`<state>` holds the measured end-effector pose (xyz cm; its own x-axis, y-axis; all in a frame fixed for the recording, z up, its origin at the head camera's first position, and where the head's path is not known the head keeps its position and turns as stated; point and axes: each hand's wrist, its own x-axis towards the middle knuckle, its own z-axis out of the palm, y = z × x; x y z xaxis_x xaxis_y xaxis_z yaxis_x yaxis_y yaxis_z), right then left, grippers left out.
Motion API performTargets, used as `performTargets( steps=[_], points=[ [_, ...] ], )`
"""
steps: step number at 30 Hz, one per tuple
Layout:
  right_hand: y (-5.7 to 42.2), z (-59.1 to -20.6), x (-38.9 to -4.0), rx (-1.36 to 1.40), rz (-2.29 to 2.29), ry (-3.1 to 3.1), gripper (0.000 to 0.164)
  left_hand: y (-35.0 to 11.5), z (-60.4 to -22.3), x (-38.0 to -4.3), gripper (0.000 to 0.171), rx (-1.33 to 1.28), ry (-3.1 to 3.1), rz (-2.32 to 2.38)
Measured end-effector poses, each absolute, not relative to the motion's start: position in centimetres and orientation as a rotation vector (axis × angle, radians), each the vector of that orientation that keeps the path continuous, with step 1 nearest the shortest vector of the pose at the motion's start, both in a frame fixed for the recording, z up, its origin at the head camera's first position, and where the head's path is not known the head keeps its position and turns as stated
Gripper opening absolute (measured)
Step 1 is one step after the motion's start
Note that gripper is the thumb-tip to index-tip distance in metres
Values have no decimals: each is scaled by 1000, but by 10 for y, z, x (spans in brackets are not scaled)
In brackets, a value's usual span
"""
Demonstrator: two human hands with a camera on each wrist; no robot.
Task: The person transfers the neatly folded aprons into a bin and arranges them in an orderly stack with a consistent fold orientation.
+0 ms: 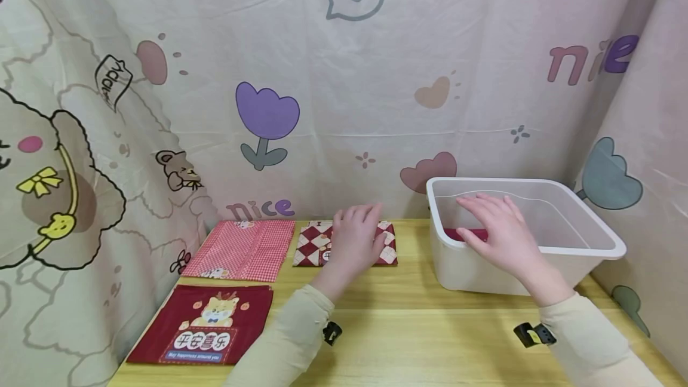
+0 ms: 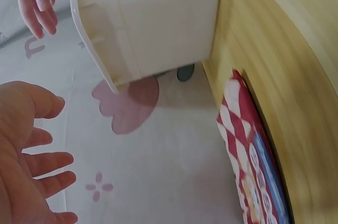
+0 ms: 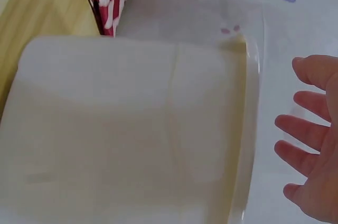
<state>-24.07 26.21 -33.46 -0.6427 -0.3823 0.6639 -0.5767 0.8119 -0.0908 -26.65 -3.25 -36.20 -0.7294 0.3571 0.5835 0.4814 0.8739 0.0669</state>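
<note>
My left hand [image 1: 355, 240] hovers over a folded red-and-cream checkered cloth [image 1: 387, 243] near the back of the table, its fingers spread with nothing in them. In the left wrist view the checkered cloth [image 2: 245, 155] lies apart from that hand. My right hand [image 1: 502, 235] is above the near left part of a white plastic bin [image 1: 537, 270], fingers loosely spread and holding nothing. Inside the bin a bit of dark red material [image 1: 454, 234] shows; the rest of it is hidden by the bin wall and the hand.
A pink gingham cloth [image 1: 242, 249] lies folded at the back left. In front of it lies a dark red cloth [image 1: 247, 309] with a cartoon animal print. A printed curtain [image 1: 349, 106] hangs behind the wooden table [image 1: 408, 339] and along both sides.
</note>
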Motion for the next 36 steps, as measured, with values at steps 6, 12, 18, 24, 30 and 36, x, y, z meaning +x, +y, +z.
performTargets(
  steps=[6, 12, 18, 24, 30, 36],
  points=[
    [248, -341, -238, 759, 378, -2312, 57, -57, -368, -266, 61, -562, -2493, -295],
    [236, -347, -234, 808, 380, -2310, 59, -79, -376, -264, 62, -515, -2499, -313],
    [221, -355, -235, 863, 354, -2301, 60, -95, -382, -261, 63, -487, -2525, -315],
    [201, -359, -233, 880, 367, -2333, 60, -108, -386, -262, 60, -469, -2512, -331],
    [181, -361, -234, 887, 386, -2345, 63, -121, -388, -265, 58, -468, -2474, -349],
    [163, -369, -237, 922, 423, -2319, 62, -133, -388, -270, 59, -413, -2469, -374]
  ],
)
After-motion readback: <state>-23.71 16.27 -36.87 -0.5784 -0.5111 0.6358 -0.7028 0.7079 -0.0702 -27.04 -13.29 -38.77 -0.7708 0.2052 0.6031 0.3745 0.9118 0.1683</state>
